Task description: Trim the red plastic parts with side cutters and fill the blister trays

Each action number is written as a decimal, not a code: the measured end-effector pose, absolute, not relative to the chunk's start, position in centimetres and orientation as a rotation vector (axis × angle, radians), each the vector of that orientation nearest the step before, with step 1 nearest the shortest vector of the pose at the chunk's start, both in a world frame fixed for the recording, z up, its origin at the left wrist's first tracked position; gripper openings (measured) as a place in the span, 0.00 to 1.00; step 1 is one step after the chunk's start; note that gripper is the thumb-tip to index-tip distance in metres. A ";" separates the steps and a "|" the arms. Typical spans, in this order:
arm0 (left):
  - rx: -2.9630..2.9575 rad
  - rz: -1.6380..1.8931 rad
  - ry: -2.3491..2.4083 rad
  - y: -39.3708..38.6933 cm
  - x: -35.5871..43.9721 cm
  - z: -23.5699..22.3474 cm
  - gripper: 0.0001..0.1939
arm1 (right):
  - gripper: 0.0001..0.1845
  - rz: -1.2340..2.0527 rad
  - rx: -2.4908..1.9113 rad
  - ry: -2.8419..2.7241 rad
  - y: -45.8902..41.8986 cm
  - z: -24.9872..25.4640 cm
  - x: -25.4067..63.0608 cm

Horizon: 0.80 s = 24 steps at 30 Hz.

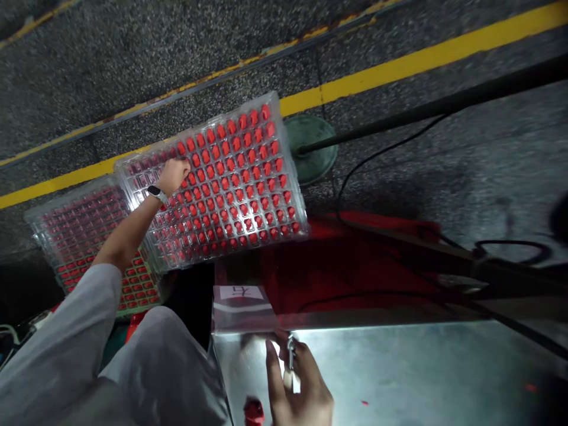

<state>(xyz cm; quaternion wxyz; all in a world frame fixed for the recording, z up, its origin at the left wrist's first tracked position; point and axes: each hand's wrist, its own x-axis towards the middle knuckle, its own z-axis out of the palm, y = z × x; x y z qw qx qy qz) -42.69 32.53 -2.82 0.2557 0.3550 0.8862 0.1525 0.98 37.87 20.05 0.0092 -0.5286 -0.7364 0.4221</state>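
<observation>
My left hand rests on a clear plastic tray holding rows of small red plastic parts, its fingertips down among them. Whether those fingers grip a part, I cannot tell. A dark band circles that wrist. A second tray of red parts lies partly under my left forearm. Over a brushed steel tabletop, my right hand pinches a small silver metal fitting. A red part lies on the steel just left of that hand.
A clear bag with a white label lies at the steel table's far edge. Beyond it is red cloth. A black pole on a round green base and black cables cross the speckled floor, which has a yellow line.
</observation>
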 end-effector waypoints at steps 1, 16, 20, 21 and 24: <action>0.968 0.423 2.427 32.5 -42.9 -2.6 0.09 | 0.16 1.312 -1.653 -2.300 37.9 20.1 1.1; 1.503 0.874 2.381 33.1 -36.6 11.2 0.11 | 0.16 1.200 -1.865 -2.119 38.5 22.1 4.6; 2.106 0.732 1.383 30.6 -20.6 19.9 0.14 | 0.19 1.046 -2.138 -1.976 37.4 22.9 7.0; 2.151 0.704 1.232 29.8 -17.5 20.9 0.13 | 0.19 1.043 -2.182 -1.955 36.8 23.0 7.8; 2.183 0.542 1.088 27.5 -10.3 20.9 0.09 | 0.19 1.072 -2.271 -1.892 34.4 23.2 10.2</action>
